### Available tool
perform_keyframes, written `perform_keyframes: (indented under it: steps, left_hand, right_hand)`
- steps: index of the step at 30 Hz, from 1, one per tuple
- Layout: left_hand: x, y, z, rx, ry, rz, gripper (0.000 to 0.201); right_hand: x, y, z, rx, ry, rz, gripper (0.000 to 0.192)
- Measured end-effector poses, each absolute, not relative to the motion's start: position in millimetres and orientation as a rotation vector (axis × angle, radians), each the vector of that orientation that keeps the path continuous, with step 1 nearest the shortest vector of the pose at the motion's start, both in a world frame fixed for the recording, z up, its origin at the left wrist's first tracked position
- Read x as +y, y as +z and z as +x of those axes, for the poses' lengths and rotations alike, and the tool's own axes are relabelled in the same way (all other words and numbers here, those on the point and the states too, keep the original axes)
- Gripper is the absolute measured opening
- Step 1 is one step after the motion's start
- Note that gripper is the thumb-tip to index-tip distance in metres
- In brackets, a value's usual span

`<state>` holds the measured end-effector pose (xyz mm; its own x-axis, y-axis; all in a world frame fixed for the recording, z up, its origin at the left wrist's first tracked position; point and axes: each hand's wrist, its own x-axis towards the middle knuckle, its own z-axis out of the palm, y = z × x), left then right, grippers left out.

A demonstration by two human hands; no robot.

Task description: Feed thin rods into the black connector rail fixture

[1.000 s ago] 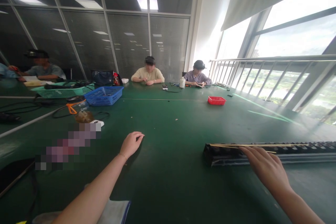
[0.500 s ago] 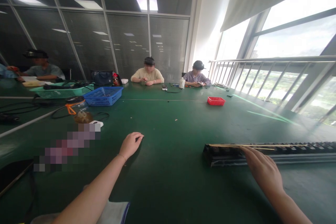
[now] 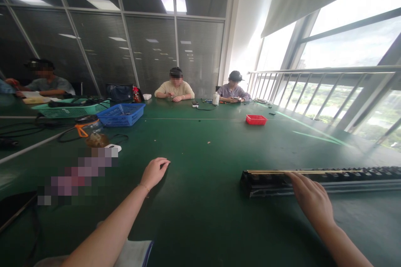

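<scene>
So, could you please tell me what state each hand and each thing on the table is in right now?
left hand: loosely curled, resting on the green table, holding nothing.
right hand: fingers spread flat on the long black tray.
long black tray: lying flat, thin sticks along its top.
blue basket: upright, open.
green basket: upright, cables inside.
red tray: upright, contents not visible.

Three seated people [image 3: 175, 87], two mesh baskets [image 3: 121, 114], one red tray [image 3: 256, 119], one long black tray [image 3: 313, 179], two hands [image 3: 155, 172].
</scene>
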<state>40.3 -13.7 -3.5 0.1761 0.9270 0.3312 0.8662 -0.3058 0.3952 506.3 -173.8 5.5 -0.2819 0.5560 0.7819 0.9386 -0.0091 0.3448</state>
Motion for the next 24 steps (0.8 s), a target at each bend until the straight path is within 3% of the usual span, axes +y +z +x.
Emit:
perform_keyframes:
  steps: [24]
  left_hand:
    - [-16.9, 0.8, 42.0, 1.773, 0.798, 2.314, 0.033]
  right_hand:
    - [-172.1, -0.5, 508.0, -1.753, -1.121, -1.587, 0.026]
